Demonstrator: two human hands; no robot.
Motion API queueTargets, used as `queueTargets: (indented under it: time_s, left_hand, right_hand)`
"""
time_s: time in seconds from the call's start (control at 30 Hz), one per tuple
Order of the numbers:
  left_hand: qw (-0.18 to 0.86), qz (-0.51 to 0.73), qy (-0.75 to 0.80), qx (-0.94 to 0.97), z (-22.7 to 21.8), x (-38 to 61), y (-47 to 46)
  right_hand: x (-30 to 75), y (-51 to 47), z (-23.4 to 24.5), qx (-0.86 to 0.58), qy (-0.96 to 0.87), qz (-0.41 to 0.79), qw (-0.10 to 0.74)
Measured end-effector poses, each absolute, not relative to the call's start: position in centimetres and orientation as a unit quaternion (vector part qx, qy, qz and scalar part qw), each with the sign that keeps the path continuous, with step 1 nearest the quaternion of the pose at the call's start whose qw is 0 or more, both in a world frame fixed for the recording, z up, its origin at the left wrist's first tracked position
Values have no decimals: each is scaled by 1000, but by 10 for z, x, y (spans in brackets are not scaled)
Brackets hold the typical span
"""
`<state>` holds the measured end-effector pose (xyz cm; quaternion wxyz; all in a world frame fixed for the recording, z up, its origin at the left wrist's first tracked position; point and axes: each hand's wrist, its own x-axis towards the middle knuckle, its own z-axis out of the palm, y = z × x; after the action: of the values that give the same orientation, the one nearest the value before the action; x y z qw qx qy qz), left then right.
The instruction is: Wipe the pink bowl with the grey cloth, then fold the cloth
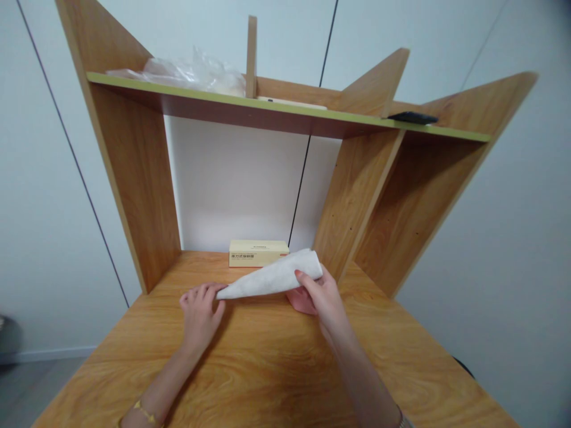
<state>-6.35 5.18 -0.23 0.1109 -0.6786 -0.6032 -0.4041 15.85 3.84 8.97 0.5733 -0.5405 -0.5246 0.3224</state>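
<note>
A white rolled cloth [267, 276] is held above the desk between my two hands, tapering to a narrow tip on the left and widening to the right. At the tip, my left hand [203, 306] pinches it between thumb and fingers. My right hand [323, 294] is closed around the wide end, with its thumb on the near face and its other fingers mostly hidden behind. Below and behind that end shows part of a pink object [302, 301], whose kind I cannot make out.
A cream box [256, 252] with dark print stands at the back of the wooden desk [259, 368]. Overhead runs a shelf [285, 116] carrying a clear plastic bag [191, 74] at left and a dark flat object [414, 117] at right. Wooden side panels [129, 178] flank the desk.
</note>
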Motion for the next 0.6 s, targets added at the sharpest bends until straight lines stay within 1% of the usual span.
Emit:
queueTargets:
  time_s: [0.1,0.23,0.4,0.5,0.6]
  left_hand:
    - [124,-348,-624,-688,2,-65,49]
    - [81,-271,-614,-737,3,-58,47]
    - [48,-277,-629,-725,5,-60,48]
    - [30,-284,-628,-724,7,-59,47]
    - [5,-260,-614,-745,7,-54,45]
  right_hand:
    - [171,31,69,-531,-493,393,566]
    - [198,17,27,-579,-470,433,506]
    - [234,-7,-9,-601,-516,408,454]
    - [248,-19,-17,-622,-539,384,418]
    - [256,-25,-21,-650,-560,338,387]
